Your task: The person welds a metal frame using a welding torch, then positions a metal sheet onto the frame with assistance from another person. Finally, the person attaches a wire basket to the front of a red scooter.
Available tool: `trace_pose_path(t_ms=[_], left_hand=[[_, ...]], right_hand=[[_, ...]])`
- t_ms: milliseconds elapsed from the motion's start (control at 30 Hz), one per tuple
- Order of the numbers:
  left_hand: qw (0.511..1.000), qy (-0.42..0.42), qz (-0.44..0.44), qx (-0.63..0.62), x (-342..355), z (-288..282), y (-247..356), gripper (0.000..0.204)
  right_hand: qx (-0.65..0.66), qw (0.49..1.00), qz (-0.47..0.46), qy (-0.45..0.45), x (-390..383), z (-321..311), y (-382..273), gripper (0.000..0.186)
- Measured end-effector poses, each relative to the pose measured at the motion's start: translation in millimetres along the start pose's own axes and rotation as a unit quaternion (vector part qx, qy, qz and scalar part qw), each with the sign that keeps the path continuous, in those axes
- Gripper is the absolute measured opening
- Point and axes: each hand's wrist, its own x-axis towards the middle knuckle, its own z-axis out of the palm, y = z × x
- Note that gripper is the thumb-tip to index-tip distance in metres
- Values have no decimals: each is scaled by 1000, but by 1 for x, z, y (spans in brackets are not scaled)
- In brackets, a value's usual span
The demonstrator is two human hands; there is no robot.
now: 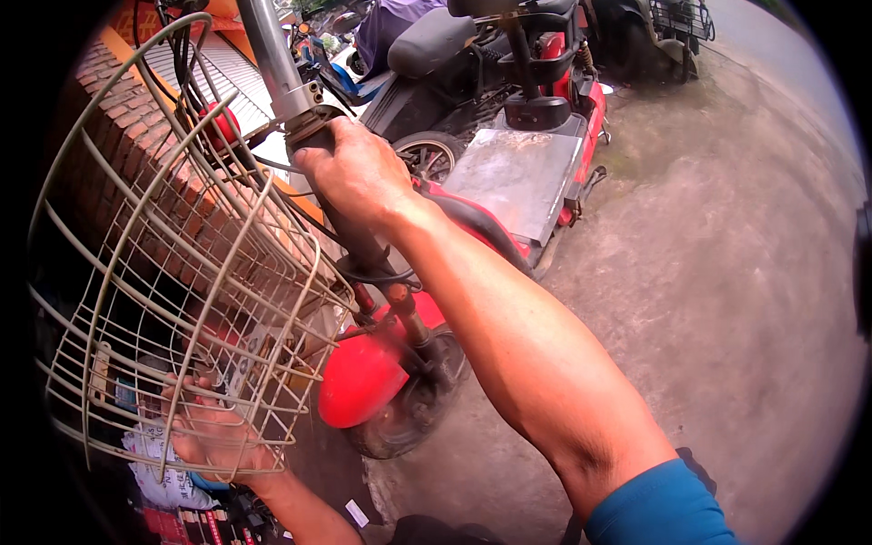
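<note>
My right hand (pixel 359 173) is closed around the dark steering column of a red electric scooter, just below the metal clamp (pixel 304 104). A pale wire basket (pixel 209 282) is at the front of the scooter, on the left. Low on the basket, my left hand (pixel 218 434) shows through the wires, its fingers bent against them; the mesh covers part of its grip. Below the column are the red front fender (pixel 361 377) and the front wheel (pixel 413 409). Cables run down past the column behind the basket.
The scooter's grey footboard (pixel 518 182) extends away from me. Other parked two-wheelers, one with a dark seat (pixel 431 41), stand behind. A brick wall (pixel 136 136) rises at left. A white bag (pixel 168 472) and small packages lie at lower left. Concrete ground (pixel 681 300) spreads right.
</note>
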Motion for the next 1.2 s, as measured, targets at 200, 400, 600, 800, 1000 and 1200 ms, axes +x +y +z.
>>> trace_pose_path(t_ms=[200,400,600,800,1000,1200], left_hand=[[996,-21,-70,-51,0,-18,7,43],[961,-34,-178,-206,8,-45,9,46],[998,20,19,55,-1,-27,-3,55],[984,93,44,143,3,29,-4,50],[978,101,69,168,4,19,-7,47],[975,98,67,186,2,22,-3,54]], right_hand=[[-15,1000,1,-4,0,-1,-3,46],[17,1000,-17,20,3,5,2,47],[66,998,-6,-12,8,7,-2,59],[113,993,15,-2,32,15,14,78],[270,959,44,-75,11,8,-21,51],[229,971,-9,-67,19,24,-12,39]])
